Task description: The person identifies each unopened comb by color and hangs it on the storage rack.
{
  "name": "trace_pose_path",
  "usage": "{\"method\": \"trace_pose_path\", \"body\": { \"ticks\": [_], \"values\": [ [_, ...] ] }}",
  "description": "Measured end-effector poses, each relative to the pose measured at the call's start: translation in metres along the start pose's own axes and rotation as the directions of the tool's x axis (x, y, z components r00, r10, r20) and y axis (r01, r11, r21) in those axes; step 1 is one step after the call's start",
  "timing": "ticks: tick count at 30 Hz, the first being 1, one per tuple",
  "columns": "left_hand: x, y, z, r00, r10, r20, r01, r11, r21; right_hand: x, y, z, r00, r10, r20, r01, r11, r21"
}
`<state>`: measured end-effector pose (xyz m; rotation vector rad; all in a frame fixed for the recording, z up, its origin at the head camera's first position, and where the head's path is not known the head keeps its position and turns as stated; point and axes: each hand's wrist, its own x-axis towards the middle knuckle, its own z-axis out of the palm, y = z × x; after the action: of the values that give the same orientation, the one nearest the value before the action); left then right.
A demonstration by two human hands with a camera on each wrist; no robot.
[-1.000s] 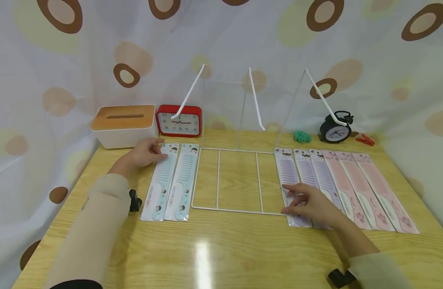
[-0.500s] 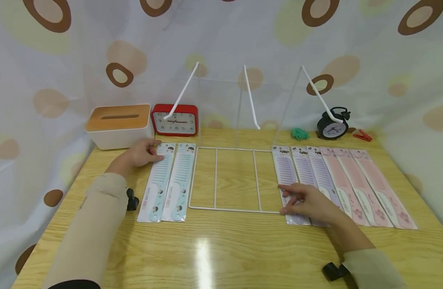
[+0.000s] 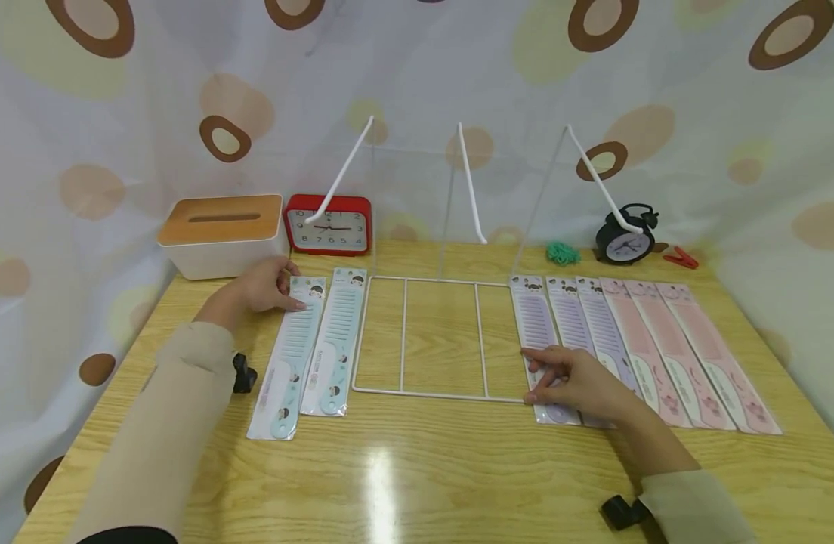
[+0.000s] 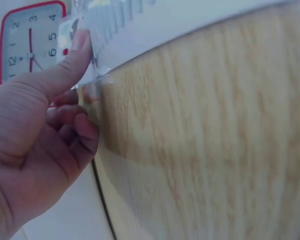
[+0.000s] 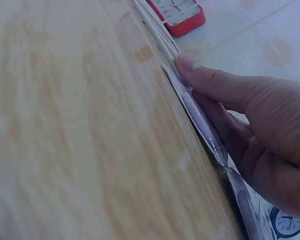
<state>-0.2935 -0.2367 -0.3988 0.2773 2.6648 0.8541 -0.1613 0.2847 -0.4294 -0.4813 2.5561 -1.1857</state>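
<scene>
My left hand (image 3: 262, 287) pinches the upper left edge of the outer blue packaged comb (image 3: 288, 363). In the left wrist view, the thumb (image 4: 72, 62) lies on the clear wrapper, with the other fingers curled below. A second blue packaged comb (image 3: 334, 340) lies beside it. My right hand (image 3: 583, 381), fingers loosely bent, rests by the front right corner of the white wire rack (image 3: 444, 395). Its thumb (image 5: 190, 64) touches or nearly touches the rack's wire, above a purple packaged comb (image 3: 534, 317). Part of that comb is hidden by the hand.
More purple packaged combs (image 3: 572, 310) and pink packaged combs (image 3: 702, 340) lie in a row at right. Three white prongs (image 3: 471, 185) rise above the rack. Behind stand a tissue box (image 3: 223, 238), red clock (image 3: 328, 224), black alarm clock (image 3: 626, 243), green twine (image 3: 562, 253) and red clip (image 3: 681, 258).
My left hand has drawn the outer blue packaged comb slightly toward me and left, so it now sits lower than its neighbour. My right hand has stayed beside the rack.
</scene>
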Motion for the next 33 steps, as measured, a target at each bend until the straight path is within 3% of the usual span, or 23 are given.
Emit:
{"method": "trace_pose_path", "body": {
  "ticks": [4, 7, 12, 15, 17, 19, 20, 22, 24, 26, 27, 29, 31, 33],
  "values": [
    [-0.010, 0.001, -0.003, 0.999, 0.015, -0.033, -0.015, 1.000, 0.007, 0.000, -0.001, 0.001, 1.000, 0.002, -0.001, -0.002, 1.000, 0.008],
    [-0.025, 0.007, -0.009, 0.998, 0.019, -0.067, -0.020, 1.000, -0.004, 0.000, -0.001, 0.003, 1.000, 0.012, 0.009, -0.012, 1.000, 0.013],
    [-0.060, 0.029, -0.025, 0.990, 0.014, -0.140, -0.034, 0.989, -0.142, -0.002, -0.004, 0.003, 0.999, 0.039, 0.015, -0.039, 0.999, -0.002],
    [-0.082, 0.049, -0.035, 0.983, 0.050, -0.174, -0.100, 0.951, -0.293, -0.002, -0.008, 0.001, 1.000, 0.025, 0.009, -0.025, 1.000, -0.016],
    [-0.098, 0.066, -0.040, 0.969, 0.113, -0.220, -0.190, 0.910, -0.370, -0.002, -0.010, 0.000, 1.000, 0.012, 0.010, -0.012, 1.000, -0.021],
    [-0.113, 0.084, -0.043, 0.932, 0.211, -0.294, -0.328, 0.836, -0.440, -0.002, -0.013, -0.001, 1.000, 0.006, 0.012, -0.006, 1.000, -0.021],
    [-0.119, 0.093, -0.044, 0.903, 0.265, -0.339, -0.405, 0.788, -0.463, -0.002, -0.013, 0.000, 1.000, 0.006, 0.013, -0.006, 1.000, -0.019],
    [-0.131, 0.110, -0.045, 0.821, 0.375, -0.431, -0.561, 0.671, -0.485, -0.002, -0.014, 0.000, 1.000, 0.006, 0.014, -0.005, 1.000, -0.024],
    [-0.140, 0.125, -0.045, 0.734, 0.460, -0.500, -0.678, 0.538, -0.500, -0.001, -0.014, -0.001, 1.000, 0.008, 0.014, -0.008, 0.999, -0.032],
    [-0.146, 0.138, -0.044, 0.668, 0.496, -0.555, -0.744, 0.444, -0.499, -0.001, -0.013, -0.001, 1.000, 0.009, 0.011, -0.008, 0.999, -0.050],
    [-0.148, 0.144, -0.043, 0.643, 0.504, -0.577, -0.766, 0.410, -0.495, 0.000, -0.012, -0.001, 1.000, 0.010, 0.007, -0.010, 0.998, -0.059],
    [-0.149, 0.153, -0.041, 0.609, 0.505, -0.612, -0.793, 0.366, -0.488, -0.001, -0.010, -0.001, 1.000, 0.016, 0.003, -0.015, 0.997, -0.072],
    [-0.148, 0.160, -0.039, 0.587, 0.493, -0.643, -0.810, 0.343, -0.476, -0.001, -0.007, 0.000, 1.000, 0.016, 0.004, -0.015, 0.997, -0.073],
    [-0.145, 0.164, -0.037, 0.577, 0.468, -0.670, -0.817, 0.343, -0.464, -0.001, -0.007, 0.000, 1.000, 0.018, 0.010, -0.017, 0.998, -0.068]
  ]
}}
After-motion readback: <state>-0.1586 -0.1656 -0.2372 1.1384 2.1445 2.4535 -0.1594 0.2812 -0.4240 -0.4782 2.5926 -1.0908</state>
